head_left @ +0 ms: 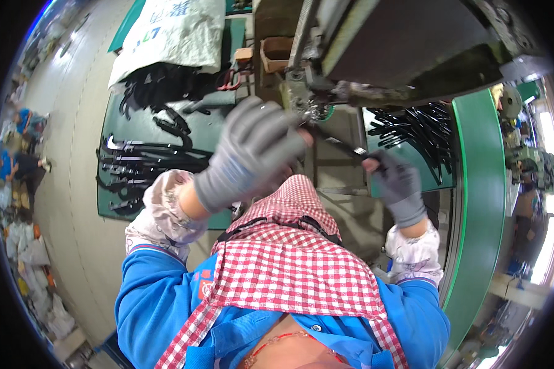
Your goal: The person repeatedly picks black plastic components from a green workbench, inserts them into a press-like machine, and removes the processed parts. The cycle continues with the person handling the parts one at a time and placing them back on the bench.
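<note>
Both my hands wear grey knit gloves. My left hand (249,150) is raised at the centre, fingers closed on the upper end of a thin black metal rod (341,146) near the machine's working head (311,104). My right hand (397,184) grips the rod's lower end at the right. The rod runs slanted between the two hands. I wear a blue jacket, patterned sleeve covers and a red checked apron (289,258).
A dark machine body (412,43) hangs over the top. Several black metal parts lie on a green tray (114,206) at left, more in a green bin (468,184) at right. A white sack (172,31) lies at the back. People sit at far left (21,166).
</note>
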Demonstrator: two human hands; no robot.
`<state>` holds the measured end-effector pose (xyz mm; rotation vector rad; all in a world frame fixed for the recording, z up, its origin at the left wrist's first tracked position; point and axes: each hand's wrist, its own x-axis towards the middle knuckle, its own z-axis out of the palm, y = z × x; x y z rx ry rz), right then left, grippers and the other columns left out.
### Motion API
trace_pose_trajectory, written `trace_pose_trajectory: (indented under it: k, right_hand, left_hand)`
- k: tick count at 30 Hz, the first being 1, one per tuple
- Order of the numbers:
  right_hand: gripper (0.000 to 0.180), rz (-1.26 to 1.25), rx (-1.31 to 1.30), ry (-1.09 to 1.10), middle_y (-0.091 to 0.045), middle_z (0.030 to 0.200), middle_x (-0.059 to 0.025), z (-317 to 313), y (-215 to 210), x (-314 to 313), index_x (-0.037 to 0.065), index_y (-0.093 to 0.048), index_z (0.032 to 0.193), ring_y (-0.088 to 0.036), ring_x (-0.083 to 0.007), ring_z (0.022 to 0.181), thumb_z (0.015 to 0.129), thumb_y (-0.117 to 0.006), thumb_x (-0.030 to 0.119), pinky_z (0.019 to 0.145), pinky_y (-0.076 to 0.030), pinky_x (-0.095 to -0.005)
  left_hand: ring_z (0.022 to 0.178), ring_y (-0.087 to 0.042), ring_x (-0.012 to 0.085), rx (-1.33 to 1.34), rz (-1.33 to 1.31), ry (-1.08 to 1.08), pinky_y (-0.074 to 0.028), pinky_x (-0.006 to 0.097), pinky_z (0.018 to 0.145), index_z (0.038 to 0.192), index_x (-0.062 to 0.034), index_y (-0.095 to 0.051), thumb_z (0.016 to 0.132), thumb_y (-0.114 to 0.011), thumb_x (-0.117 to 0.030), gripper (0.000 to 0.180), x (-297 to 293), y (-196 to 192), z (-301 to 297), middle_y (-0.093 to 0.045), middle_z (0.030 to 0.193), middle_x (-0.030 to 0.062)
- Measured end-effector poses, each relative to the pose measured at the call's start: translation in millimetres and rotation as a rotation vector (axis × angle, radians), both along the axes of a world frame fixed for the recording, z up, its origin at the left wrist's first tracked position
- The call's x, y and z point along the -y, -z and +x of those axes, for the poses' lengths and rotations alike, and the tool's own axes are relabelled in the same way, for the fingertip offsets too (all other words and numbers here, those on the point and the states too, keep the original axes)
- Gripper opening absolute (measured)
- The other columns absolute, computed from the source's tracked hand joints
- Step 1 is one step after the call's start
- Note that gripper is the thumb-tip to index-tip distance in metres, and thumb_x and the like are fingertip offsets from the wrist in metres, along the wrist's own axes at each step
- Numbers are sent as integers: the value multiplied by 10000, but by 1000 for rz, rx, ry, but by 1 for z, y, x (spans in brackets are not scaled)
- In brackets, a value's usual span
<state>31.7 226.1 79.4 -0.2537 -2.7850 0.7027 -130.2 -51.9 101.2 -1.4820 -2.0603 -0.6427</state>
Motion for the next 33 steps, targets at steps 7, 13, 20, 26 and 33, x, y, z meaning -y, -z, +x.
trace_pose_trajectory:
  k: [7,13,20,26,33]
  right_hand:
    - [246,-512,58,-30,-696,975,-138,-58,103,14,29,-669,1080,-668,-287,897,958,-582,225,815,-526,-372]
    - [410,324,513,158,-672,1190,-203,-160,118,-13,68,-662,1191,-653,-366,1056,979,-517,388,893,-520,-423]
    - [452,356,809,121,-600,1337,-180,-218,174,-22,131,-616,1291,-559,-387,1235,952,-480,398,1041,-431,-479]
    - [471,322,785,149,-609,1323,-183,-224,194,-36,94,-660,1201,-565,-398,1215,973,-445,444,1040,-429,-502]
    - [503,317,303,196,-577,1357,-171,-203,246,-76,112,-601,1289,-515,-376,1282,962,-448,462,1088,-397,-478]
  left_hand:
    - [944,-619,248,14,-454,-475,-454,423,880,874,-157,-660,743,-624,-142,138,140,62,-35,-617,894,32]
    - [992,-598,317,253,-612,-765,-441,445,901,854,-136,-649,726,-604,-50,161,280,154,-57,-623,949,61]
    - [1136,-558,394,281,-251,-802,-423,470,994,1324,-204,-539,723,-689,-112,626,266,181,-101,-622,1219,142]
    - [1192,-579,414,941,-745,-956,-423,471,1016,1342,-208,-578,961,-421,-561,542,195,183,-182,-650,1263,184]
    - [1213,-593,380,985,-607,-1186,-348,512,1024,1291,-183,-524,815,-583,-641,663,150,205,-197,-667,1265,136]
